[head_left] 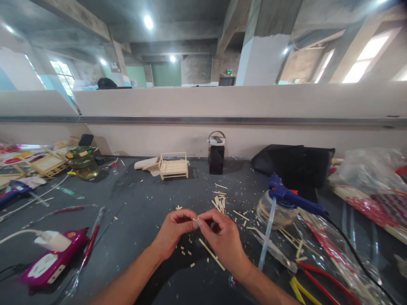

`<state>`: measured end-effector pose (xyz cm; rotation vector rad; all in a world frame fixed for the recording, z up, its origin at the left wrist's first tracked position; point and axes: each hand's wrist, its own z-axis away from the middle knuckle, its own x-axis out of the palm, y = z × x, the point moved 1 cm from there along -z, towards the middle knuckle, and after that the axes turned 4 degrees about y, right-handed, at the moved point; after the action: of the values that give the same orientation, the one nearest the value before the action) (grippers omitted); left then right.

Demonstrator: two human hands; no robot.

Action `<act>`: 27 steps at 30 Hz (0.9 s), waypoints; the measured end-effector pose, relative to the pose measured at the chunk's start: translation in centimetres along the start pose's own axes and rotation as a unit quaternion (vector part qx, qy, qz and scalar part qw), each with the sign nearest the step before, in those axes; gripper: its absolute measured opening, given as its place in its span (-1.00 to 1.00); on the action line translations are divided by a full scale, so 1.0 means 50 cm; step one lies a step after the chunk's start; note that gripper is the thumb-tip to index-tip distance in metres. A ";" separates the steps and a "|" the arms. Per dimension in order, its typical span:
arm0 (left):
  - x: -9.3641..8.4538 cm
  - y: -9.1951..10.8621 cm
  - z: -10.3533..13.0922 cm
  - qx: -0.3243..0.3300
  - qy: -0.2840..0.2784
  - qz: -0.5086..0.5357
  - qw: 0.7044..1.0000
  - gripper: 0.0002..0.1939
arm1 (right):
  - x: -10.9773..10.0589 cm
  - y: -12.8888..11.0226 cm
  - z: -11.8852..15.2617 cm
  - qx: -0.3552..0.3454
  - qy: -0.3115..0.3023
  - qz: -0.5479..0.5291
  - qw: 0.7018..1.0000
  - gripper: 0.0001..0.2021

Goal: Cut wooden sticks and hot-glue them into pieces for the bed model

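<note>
From afar I make out an upright smartphone point(216, 160), a magenta power strip point(47, 266) bearing a white plug point(54, 242), and a green exit sign point(229, 71).

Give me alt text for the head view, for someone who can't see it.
A person's left hand and right hand meet at the fingertips, pinching a tiny pale piece above a dark table strewn with small sticks. Beyond them stands a small slatted pale frame; to the right, a blue glue gun rests on a round container.
</note>
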<state>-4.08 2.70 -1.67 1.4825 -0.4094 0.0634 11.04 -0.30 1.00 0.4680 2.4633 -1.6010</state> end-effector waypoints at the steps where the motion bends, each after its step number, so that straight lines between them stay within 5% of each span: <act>1: 0.000 0.000 0.000 -0.001 0.003 0.001 1.000 -0.88 | 0.000 0.000 0.000 0.001 0.000 0.000 1.000 -0.87; 27: 0.004 0.005 -0.005 -0.021 0.046 0.069 0.996 -0.80 | 0.005 0.008 0.001 0.023 -0.001 -0.001 1.000 -0.89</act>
<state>-3.93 2.91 -1.40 1.4030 -0.4349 0.2305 10.95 -0.16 0.56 0.4699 2.4319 -1.6609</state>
